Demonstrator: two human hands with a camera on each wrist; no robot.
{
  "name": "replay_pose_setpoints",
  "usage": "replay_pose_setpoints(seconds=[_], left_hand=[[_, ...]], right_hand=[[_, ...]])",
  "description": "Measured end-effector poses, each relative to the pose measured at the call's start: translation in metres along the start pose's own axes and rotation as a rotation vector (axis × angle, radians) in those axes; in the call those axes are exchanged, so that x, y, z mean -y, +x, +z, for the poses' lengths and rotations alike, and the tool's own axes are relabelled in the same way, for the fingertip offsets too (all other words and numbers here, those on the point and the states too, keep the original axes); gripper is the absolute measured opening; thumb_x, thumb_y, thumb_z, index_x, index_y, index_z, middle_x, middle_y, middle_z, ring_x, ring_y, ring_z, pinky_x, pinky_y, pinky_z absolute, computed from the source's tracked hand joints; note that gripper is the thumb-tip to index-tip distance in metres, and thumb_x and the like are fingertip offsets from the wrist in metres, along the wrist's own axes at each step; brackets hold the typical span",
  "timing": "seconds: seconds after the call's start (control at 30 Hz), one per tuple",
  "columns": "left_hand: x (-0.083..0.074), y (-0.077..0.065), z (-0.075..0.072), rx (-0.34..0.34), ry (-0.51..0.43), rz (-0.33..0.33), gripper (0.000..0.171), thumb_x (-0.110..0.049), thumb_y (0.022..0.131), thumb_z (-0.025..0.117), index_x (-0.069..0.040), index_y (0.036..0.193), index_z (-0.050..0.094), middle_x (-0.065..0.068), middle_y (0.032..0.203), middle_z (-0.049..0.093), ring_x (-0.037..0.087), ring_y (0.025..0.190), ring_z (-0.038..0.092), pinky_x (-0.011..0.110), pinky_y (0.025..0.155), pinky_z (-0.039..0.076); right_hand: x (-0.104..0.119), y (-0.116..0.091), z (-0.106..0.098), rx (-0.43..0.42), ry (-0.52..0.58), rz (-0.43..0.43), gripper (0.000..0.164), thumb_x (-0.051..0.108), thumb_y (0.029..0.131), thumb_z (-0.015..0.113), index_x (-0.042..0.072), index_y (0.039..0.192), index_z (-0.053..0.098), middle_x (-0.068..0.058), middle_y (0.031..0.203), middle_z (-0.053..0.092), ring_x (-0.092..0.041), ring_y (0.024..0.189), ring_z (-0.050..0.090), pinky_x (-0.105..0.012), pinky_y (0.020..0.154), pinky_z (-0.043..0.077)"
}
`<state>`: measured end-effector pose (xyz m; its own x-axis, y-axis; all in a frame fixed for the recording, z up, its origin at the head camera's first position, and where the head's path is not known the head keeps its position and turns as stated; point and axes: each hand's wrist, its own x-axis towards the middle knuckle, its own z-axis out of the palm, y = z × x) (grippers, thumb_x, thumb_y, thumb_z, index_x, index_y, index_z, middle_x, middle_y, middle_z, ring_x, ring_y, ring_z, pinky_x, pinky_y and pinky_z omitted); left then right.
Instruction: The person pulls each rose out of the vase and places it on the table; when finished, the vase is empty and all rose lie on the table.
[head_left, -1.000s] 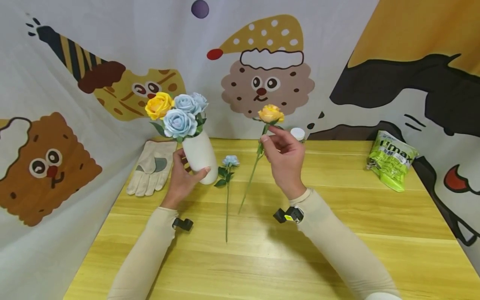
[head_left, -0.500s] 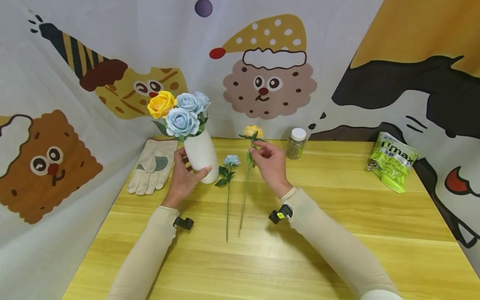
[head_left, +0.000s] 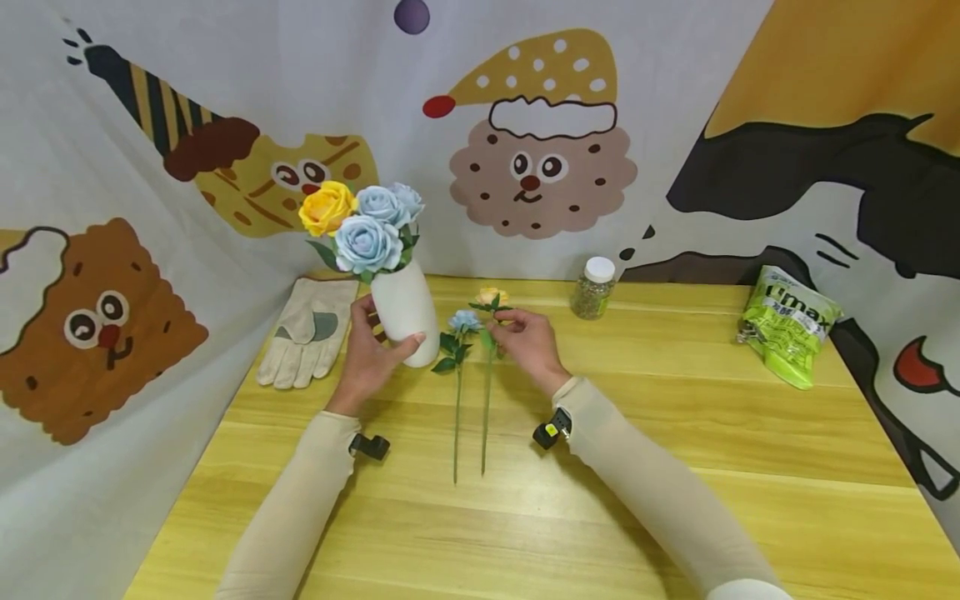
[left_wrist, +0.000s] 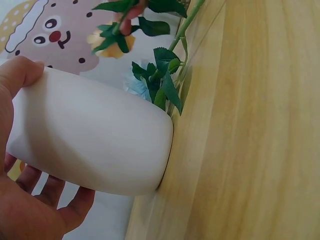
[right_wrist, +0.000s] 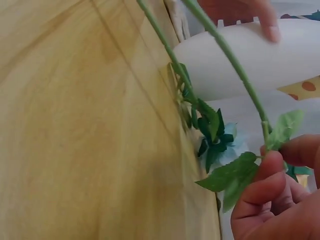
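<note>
A white vase (head_left: pixel 405 312) stands on the table, holding a yellow rose (head_left: pixel 327 208) and several light blue roses (head_left: pixel 367 243). My left hand (head_left: pixel 369 358) grips the vase from its left side, thumb across the front; in the left wrist view the fingers curl round the white wall. My right hand (head_left: pixel 528 343) pinches the stem of a pale yellow rose (head_left: pixel 491 297) just under its bloom, between thumb and fingers by the leaves (right_wrist: pixel 235 175). A single blue rose (head_left: pixel 465 321) lies on the table between the vase and the yellow rose, its stem pointing toward me.
A work glove (head_left: pixel 311 333) lies left of the vase. At the back stands a jar (head_left: pixel 593 288) with a white lid. A green bag (head_left: pixel 787 325) sits at the table's (head_left: pixel 675 500) right. A cartoon-printed cloth (head_left: pixel 300 50) hangs behind.
My right hand has moved left and down with the yellow rose, bringing it beside the blue rose and uncovering the jar. The left hand stays on the vase.
</note>
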<state>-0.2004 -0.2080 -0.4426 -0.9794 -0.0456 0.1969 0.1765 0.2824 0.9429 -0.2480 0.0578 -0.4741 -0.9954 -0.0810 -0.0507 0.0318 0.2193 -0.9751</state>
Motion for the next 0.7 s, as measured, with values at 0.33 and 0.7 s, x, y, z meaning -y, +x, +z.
replay_pose_setpoints(seconds=[0.33, 0.7], left_hand=[[0.002, 0.000, 0.001, -0.011, -0.007, 0.000, 0.088, -0.006, 0.087, 0.083, 0.001, 0.152, 0.025, 0.029, 0.151, 0.036, 0.046, 0.138, 0.045, 0.063, 0.114, 0.042], [0.002, 0.000, 0.001, -0.008, -0.004, 0.001, 0.087, -0.007, 0.088, 0.083, 0.001, 0.152, 0.025, 0.028, 0.151, 0.035, 0.046, 0.138, 0.045, 0.063, 0.114, 0.042]], right_hand=[[-0.014, 0.001, 0.004, 0.097, 0.013, 0.133, 0.034, 0.012, 0.099, 0.073, 0.002, 0.131, 0.070, -0.009, 0.096, 0.073, -0.017, 0.071, 0.068, -0.033, 0.068, 0.060], [-0.024, 0.007, 0.001, 0.113, 0.014, 0.170, 0.035, 0.012, 0.100, 0.071, 0.004, 0.134, 0.068, -0.010, 0.104, 0.071, -0.017, 0.075, 0.067, -0.030, 0.065, 0.059]])
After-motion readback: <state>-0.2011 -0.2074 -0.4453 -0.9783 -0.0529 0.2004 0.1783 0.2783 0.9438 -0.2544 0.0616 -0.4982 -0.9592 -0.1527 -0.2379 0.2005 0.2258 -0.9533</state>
